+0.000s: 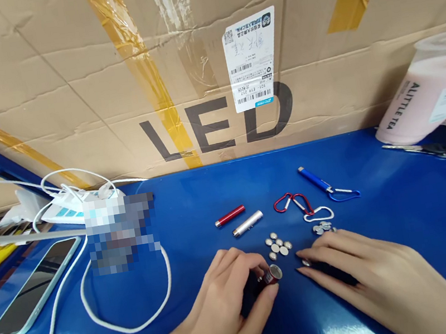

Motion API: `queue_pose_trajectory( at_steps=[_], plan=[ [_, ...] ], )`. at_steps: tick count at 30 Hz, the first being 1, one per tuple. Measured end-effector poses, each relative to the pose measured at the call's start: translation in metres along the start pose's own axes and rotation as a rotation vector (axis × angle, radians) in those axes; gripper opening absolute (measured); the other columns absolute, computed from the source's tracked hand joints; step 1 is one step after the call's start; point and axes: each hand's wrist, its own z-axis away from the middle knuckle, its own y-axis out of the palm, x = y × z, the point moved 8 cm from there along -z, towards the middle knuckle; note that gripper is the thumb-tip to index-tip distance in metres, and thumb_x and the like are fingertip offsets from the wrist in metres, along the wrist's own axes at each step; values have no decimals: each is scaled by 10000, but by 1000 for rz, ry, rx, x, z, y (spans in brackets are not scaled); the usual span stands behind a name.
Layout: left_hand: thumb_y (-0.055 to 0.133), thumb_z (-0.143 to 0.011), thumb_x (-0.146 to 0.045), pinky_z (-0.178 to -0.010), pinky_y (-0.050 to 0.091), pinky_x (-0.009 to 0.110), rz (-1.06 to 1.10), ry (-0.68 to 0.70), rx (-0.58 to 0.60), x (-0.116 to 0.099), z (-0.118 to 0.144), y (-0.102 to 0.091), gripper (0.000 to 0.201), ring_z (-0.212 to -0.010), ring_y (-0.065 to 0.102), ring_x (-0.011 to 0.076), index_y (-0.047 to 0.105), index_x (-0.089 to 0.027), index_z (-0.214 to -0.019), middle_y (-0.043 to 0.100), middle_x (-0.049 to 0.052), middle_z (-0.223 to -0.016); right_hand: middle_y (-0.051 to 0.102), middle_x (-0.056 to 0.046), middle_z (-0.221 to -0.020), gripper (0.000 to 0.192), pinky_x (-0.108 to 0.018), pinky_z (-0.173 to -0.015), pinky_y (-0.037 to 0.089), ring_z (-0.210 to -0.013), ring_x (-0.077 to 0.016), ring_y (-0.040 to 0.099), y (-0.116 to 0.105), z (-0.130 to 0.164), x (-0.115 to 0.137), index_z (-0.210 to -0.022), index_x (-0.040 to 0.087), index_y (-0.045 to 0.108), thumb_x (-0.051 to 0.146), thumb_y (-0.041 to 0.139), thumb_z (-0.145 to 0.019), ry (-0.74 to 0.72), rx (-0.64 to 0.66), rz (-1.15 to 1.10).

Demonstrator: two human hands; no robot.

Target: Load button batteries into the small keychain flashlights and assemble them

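Head view: my left hand [230, 293] is curled around a small dark flashlight body [266, 278], thumb and fingers gripping it, its open round end turned up and to the right just above the blue surface [402, 206]. My right hand [349, 265] lies low on the surface just right of it, fingers stretched toward the left and nearly flat, pressing over something dark that I cannot make out; whether it truly holds anything I cannot tell. One fingertip sits at a single button cell [306, 262].

Just beyond my fingers lies a loose cluster of button cells [278, 244], with a second, smaller cluster of cells [322, 227] to its right. Farther back lie a red tube [229, 216] and a silver tube [248, 223], side by side and slanted. To their right are a red carabiner [290, 201] and a white carabiner [318, 213], touching, then a blue flashlight [313, 178] with a blue carabiner [344, 193] on its end.

At the left edge lies a phone [34, 287], screen up, with a white cable [133, 322] looping near it and a power strip [69, 211] behind. A pink cup [427, 92] leans at the far right against the cardboard box [67, 90] marked LED.
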Motion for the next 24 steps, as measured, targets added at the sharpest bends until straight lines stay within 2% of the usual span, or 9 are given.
queue_pose_trajectory(
  at_steps=[5, 9, 12, 15, 19, 22, 24],
  plan=[
    [464, -900, -184, -699, 374, 270, -15, 31, 40, -2, 1, 5, 60, -717, 498, 144, 486, -186, -955, 588, 15, -818, 707, -13, -747, 436, -244, -493, 526, -620, -143, 674, -1, -2, 2, -850, 207, 690, 272, 283, -990, -6, -7, 9],
    [464, -874, -195, -685, 365, 281, -22, 80, 10, -5, 2, 4, 54, -697, 480, 148, 486, -175, -919, 581, 22, -793, 702, -7, -721, 508, -246, -412, 501, -599, -148, 682, -4, -4, 3, -773, 223, 699, 295, 246, -992, 5, -30, 82],
    [463, -836, -175, -657, 363, 279, -52, 98, -1, -9, 0, 4, 40, -666, 472, 148, 495, -167, -860, 577, 24, -750, 694, 6, -692, 535, -236, -427, 514, -584, -137, 682, -3, -6, 4, -720, 235, 689, 323, 238, -995, -2, -20, 63],
    [466, -798, -146, -631, 368, 275, -113, 133, 21, -15, -1, 5, 44, -639, 472, 147, 508, -157, -800, 579, 30, -710, 693, 8, -703, 514, -225, -437, 520, -575, -131, 678, -1, -7, -2, -730, 234, 670, 438, 268, -978, 59, -3, 8],
    [485, -772, -136, -628, 377, 273, -169, 172, 12, -20, -2, 5, 46, -631, 469, 146, 528, -149, -764, 581, 31, -694, 659, 41, -630, 486, -183, -355, 470, -448, -91, 617, 5, -8, -12, -692, 243, 621, 574, 343, -913, 181, 60, -87],
    [499, -800, -150, -630, 376, 274, -172, 196, 8, -20, -2, 6, 57, -645, 481, 150, 555, -145, -790, 596, 32, -702, 658, 41, -643, 460, -180, -347, 460, -436, -87, 606, 6, -7, -11, -683, 242, 623, 558, 377, -909, 192, 75, -124],
    [497, -834, -162, -623, 367, 276, -177, 210, 18, -20, -1, 7, 79, -649, 485, 152, 573, -144, -818, 604, 31, -705, 682, 34, -700, 404, -185, -410, 497, -508, -100, 643, 6, -7, -8, -723, 249, 658, 479, 397, -929, 167, 66, -162]
  ],
)
